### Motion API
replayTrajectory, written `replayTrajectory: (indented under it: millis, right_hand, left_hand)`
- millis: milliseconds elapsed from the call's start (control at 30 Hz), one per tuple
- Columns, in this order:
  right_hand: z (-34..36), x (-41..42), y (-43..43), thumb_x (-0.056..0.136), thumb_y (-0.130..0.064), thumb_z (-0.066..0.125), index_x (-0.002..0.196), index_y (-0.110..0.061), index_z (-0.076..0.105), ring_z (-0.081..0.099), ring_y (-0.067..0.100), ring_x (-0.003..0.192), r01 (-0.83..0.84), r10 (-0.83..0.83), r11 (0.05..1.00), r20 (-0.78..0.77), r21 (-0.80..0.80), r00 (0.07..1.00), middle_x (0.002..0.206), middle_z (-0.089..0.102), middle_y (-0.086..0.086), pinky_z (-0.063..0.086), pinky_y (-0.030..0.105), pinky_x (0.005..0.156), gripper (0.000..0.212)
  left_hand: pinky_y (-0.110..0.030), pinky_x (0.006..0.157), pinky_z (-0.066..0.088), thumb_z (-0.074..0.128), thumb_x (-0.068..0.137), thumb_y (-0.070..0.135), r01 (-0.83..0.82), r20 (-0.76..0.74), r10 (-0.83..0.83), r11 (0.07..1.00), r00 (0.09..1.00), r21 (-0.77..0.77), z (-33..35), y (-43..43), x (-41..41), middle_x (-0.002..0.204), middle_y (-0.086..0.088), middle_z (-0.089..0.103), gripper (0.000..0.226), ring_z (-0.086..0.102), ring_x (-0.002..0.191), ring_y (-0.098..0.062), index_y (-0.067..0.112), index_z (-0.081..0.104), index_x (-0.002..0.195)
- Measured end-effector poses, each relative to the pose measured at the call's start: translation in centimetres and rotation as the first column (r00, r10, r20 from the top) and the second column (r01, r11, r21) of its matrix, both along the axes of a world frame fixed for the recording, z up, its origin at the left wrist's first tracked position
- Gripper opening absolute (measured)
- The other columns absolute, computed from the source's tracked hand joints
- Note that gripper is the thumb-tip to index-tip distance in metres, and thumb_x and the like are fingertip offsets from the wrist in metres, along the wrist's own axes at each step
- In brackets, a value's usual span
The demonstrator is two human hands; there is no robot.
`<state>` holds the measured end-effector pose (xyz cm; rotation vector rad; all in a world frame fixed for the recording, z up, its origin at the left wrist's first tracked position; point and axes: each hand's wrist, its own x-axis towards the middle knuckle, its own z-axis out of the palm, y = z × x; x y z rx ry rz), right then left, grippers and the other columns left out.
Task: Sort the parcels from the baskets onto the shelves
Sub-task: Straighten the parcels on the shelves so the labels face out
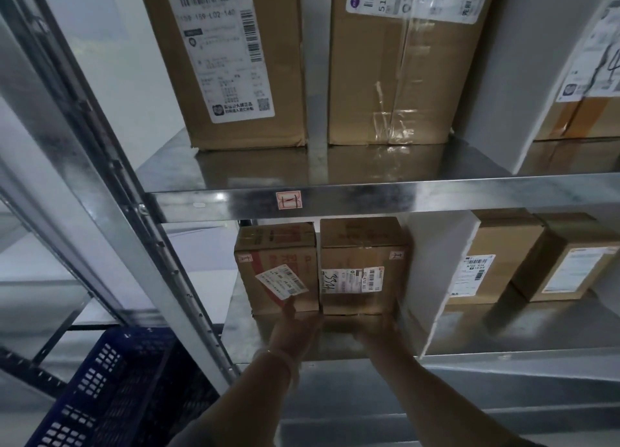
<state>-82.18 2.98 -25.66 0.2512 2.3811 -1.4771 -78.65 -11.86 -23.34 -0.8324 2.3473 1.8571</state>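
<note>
A brown parcel with a white label marked by hand stands on the lower metal shelf. It sits tight between another brown parcel on its left and a white divider on its right. My left hand grips the parcel's lower left front corner, thumb raised against the neighbouring box. At the parcel's lower right front edge is my right hand, its fingers dim in the shadow under the box. A bracelet circles my left wrist.
A dark blue plastic basket stands at the lower left, outside the rack's slanted metal post. Two tall cartons fill the upper shelf. Right of the divider stand two more parcels.
</note>
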Motion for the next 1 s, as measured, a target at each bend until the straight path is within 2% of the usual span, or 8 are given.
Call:
replayTrajectory:
  millis: [167, 300, 400, 467, 667, 800, 900, 1000]
  right_hand:
    - [1.2, 2.3, -2.7, 0.085, -0.017, 0.065, 0.144, -0.017, 0.04, 0.048, 0.022, 0.124, -0.159, 0.158, 0.987, 0.066, 0.01, 0.985, 0.141, 0.048, 0.005, 0.04, 0.026, 0.093, 0.065]
    - [3.7, 3.3, -5.0, 0.09, -0.008, 0.06, 0.096, -0.037, 0.055, 0.058, -0.005, 0.082, -0.337, 0.336, 0.937, -0.025, -0.088, 0.942, 0.087, 0.059, -0.025, 0.041, 0.01, 0.066, 0.03]
    - [3.9, 2.9, -6.8, 0.083, -0.015, 0.066, 0.11, -0.036, 0.061, 0.064, 0.004, 0.1, -0.345, 0.333, 0.931, -0.11, -0.123, 0.937, 0.101, 0.07, -0.018, 0.048, 0.016, 0.076, 0.035]
    - [3.7, 2.5, -7.6, 0.079, -0.015, 0.067, 0.12, -0.039, 0.055, 0.063, 0.006, 0.105, -0.339, 0.321, 0.931, -0.138, -0.137, 0.937, 0.111, 0.067, -0.017, 0.05, 0.021, 0.08, 0.049]
    - [3.1, 1.0, -9.4, 0.073, -0.022, 0.067, 0.128, -0.05, 0.042, 0.056, 0.017, 0.121, -0.339, 0.303, 0.925, -0.202, -0.173, 0.931, 0.124, 0.061, -0.013, 0.053, 0.044, 0.095, 0.067]
    - [4.5, 1.3, -10.1, 0.079, -0.007, 0.059, 0.137, -0.037, 0.036, 0.049, 0.018, 0.124, -0.293, 0.253, 0.938, -0.207, -0.188, 0.945, 0.127, 0.056, -0.006, 0.047, 0.038, 0.103, 0.069]
    - [4.5, 1.0, -10.3, 0.08, -0.008, 0.06, 0.141, -0.031, 0.034, 0.049, 0.02, 0.12, -0.254, 0.216, 0.95, -0.208, -0.182, 0.954, 0.127, 0.053, -0.003, 0.048, 0.032, 0.098, 0.07]
    - [4.9, 1.0, -10.4, 0.079, -0.009, 0.063, 0.143, -0.029, 0.032, 0.049, 0.022, 0.118, -0.227, 0.188, 0.954, -0.201, -0.196, 0.961, 0.129, 0.052, 0.003, 0.049, 0.032, 0.095, 0.074]
  left_hand:
    - [-0.044, 0.1, 0.048, 0.073, 0.064, 0.052, -0.164, -0.069, 0.168, 0.985, 0.983, 0.056, -1.2, -2.4, 0.7, 0.122, 0.007, 0.064, 0.072, 0.06, 0.109, -0.019, 0.039, 0.048, 0.131]
    - [-0.046, 0.094, 0.054, 0.079, 0.066, 0.053, -0.229, -0.08, 0.231, 0.973, 0.97, 0.033, -0.7, -4.0, 1.2, 0.117, 0.012, 0.067, 0.067, 0.065, 0.106, -0.019, 0.047, 0.047, 0.125]
    - [-0.052, 0.106, 0.043, 0.076, 0.061, 0.048, -0.278, -0.075, 0.28, 0.96, 0.957, 0.033, 1.5, -4.4, 2.0, 0.14, 0.0, 0.053, 0.088, 0.051, 0.128, -0.029, 0.038, 0.037, 0.14]
    - [-0.048, 0.114, 0.033, 0.075, 0.076, 0.039, -0.295, -0.097, 0.3, 0.954, 0.949, 0.061, 2.3, -4.7, 2.0, 0.147, 0.003, 0.041, 0.094, 0.037, 0.14, -0.029, 0.026, 0.021, 0.152]
    - [-0.049, 0.111, 0.033, 0.065, 0.091, 0.043, -0.304, -0.191, 0.311, 0.95, 0.931, 0.066, 2.6, -6.1, 1.1, 0.152, -0.004, 0.036, 0.08, 0.034, 0.141, -0.03, 0.024, 0.018, 0.153]
    - [-0.047, 0.111, 0.033, 0.06, 0.095, 0.036, -0.226, -0.244, 0.203, 0.972, 0.948, -0.069, 3.6, -6.1, 0.9, 0.15, -0.013, 0.039, 0.071, 0.039, 0.137, -0.034, 0.02, 0.02, 0.152]
    - [-0.04, 0.099, 0.042, 0.061, 0.094, 0.033, -0.204, -0.253, 0.182, 0.977, 0.95, -0.063, 4.0, -6.1, 0.9, 0.139, -0.009, 0.05, 0.064, 0.046, 0.131, -0.033, 0.025, 0.027, 0.148]
    - [-0.02, 0.068, 0.043, 0.063, 0.092, 0.031, -0.2, -0.276, 0.19, 0.98, 0.942, -0.009, 3.8, -6.6, 0.6, 0.103, 0.015, 0.061, 0.034, 0.061, 0.107, -0.02, 0.042, 0.044, 0.118]
